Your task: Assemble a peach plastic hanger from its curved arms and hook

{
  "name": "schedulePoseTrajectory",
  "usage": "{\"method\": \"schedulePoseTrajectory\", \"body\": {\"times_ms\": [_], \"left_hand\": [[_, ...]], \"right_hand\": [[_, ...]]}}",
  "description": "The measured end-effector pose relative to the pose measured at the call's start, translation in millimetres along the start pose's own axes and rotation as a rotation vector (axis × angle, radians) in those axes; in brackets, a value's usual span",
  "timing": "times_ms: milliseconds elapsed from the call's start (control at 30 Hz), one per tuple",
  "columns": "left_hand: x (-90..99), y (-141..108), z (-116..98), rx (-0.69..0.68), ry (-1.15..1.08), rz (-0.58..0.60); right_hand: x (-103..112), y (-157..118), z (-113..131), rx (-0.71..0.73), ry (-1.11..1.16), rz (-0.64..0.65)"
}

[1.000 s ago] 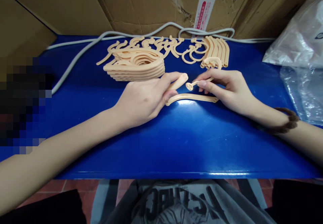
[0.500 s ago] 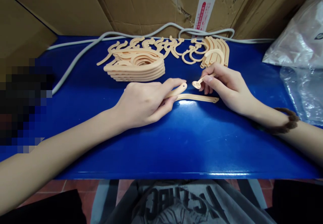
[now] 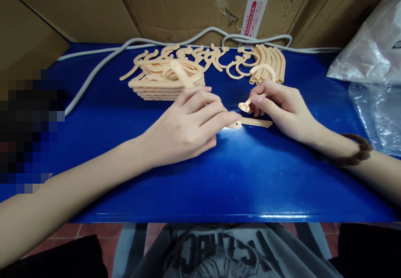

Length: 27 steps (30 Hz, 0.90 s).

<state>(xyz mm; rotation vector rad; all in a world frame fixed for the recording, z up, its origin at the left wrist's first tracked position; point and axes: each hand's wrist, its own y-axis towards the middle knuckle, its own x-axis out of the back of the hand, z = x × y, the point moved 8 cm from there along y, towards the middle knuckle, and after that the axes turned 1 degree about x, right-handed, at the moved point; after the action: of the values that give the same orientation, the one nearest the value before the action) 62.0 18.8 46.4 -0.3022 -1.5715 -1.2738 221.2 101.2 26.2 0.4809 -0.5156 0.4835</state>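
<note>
My left hand [image 3: 194, 125] is closed around a cream plastic hanger arm [image 3: 181, 74], whose blurred end sticks up past my fingers. A holed end [image 3: 234, 124] shows at my fingertips; I cannot tell whether it belongs to the same piece. Behind it, another hanger arm [image 3: 257, 122] lies on the blue table, partly hidden by the hand. In a pinch, my right hand [image 3: 280, 107] grips a hanger hook [image 3: 244, 107], its round base facing left and its curve rising behind the fingers. The two hands are apart.
Stacked hanger pieces [image 3: 156, 90] stand behind my left hand. Loose hooks [image 3: 216, 59] and a row of hanger arms [image 3: 275, 63] lie further back. A grey cable [image 3: 103, 63] runs along cardboard boxes [image 3: 181, 6]. Clear plastic bags [image 3: 366, 56] sit at right on the blue table [image 3: 238, 186].
My left hand has turned, swinging one end of the hanger arm up toward the stack, and its fingers have moved right over the lying arm. My right hand with the hook has barely moved.
</note>
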Motion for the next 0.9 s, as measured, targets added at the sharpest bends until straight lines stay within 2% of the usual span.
{"method": "schedulePoseTrajectory", "body": {"times_ms": [233,367,500,567,633,733,833,900], "left_hand": [[1.8,1.6,-5.5,-0.043,0.011,-0.002],[-1.4,3.2,-3.1,-0.006,-0.097,0.069],[6.4,-2.0,-5.3,-0.058,-0.164,-0.048],[5.4,-4.2,-4.6,-0.051,-0.181,-0.053],[-0.2,-3.9,-1.7,0.003,-0.207,0.016],[-3.7,-1.8,7.2,0.158,-0.272,0.092],[-1.8,-2.0,15.5,0.305,-0.313,0.104],[-0.6,-3.4,17.0,0.344,-0.333,0.1]], "right_hand": [[-1.8,0.3,2.5,0.018,-0.061,0.017],[-0.5,-0.1,5.5,0.05,-0.115,0.013],[-1.2,-0.6,7.1,0.061,-0.134,0.033],[-1.7,-0.9,7.4,0.061,-0.13,0.038],[-1.3,-1.5,8.1,0.066,-0.132,0.029],[0.7,-2.8,7.9,0.052,-0.127,0.001],[3.4,-4.1,6.8,0.019,-0.082,-0.031],[4.3,-4.4,6.5,0.003,-0.062,-0.045]]}}
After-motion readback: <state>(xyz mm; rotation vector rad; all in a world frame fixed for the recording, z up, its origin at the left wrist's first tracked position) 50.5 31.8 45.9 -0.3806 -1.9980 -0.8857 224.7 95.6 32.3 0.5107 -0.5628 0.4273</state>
